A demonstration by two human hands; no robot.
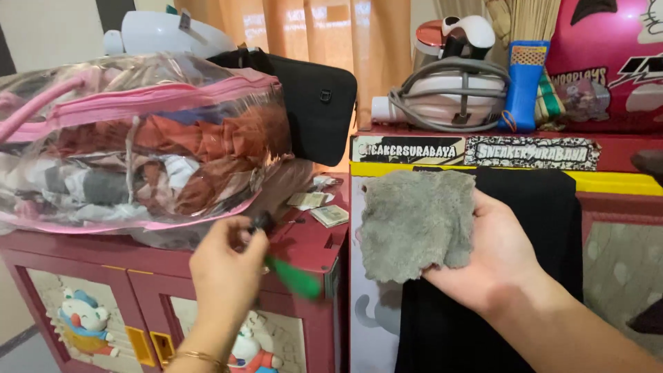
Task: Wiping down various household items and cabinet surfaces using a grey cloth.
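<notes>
- Your right hand point(494, 255) holds a grey fluffy cloth point(416, 222) spread flat over its palm; the grip is loose, thumb pinning one edge, so the cloth faces up.
- It hovers in front of a black garment point(532, 207) draped over the front edge of the red cabinet point(621, 148) on the right.
- Your left hand point(224, 269) is closed on a small tool with a green handle point(295, 278), fingers pinched near its dark tip; it is blurred, so the exact hold is unclear.
- That hand sits at the front edge of the low red cupboard point(311, 249), just below a clear pink-trimmed bag point(138, 138) stuffed with clothes.
- Some folded papers point(324, 213) lie near the cupboard's right corner.
</notes>
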